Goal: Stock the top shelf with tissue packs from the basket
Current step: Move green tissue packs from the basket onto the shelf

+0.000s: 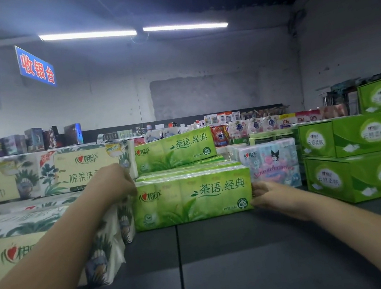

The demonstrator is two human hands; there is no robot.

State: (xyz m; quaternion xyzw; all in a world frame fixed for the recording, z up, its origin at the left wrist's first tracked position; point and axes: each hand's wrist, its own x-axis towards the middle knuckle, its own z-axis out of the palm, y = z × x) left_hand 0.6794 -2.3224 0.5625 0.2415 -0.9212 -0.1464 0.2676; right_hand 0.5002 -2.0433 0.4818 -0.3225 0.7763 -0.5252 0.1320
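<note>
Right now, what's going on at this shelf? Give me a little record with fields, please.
Place: dark shelf in a shop
Being handled: front green tissue pack, lying on the shelf
Left hand: grips its left end
Right hand: fingers press its right end
Behind it: tilted green pack on top of others
Left side: floral tissue packs
Right side: pink cartoon pack, then green boxes

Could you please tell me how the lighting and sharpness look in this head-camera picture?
Head view: the ceiling tube lights glare and bloom, yet the dark shelf top in front is dim. Head view: the green tissue pack between the left hand and right hand reads sharply, while the green boxes at right are smeared. Head view: wide-angle distortion bends the frame's edges.
</note>
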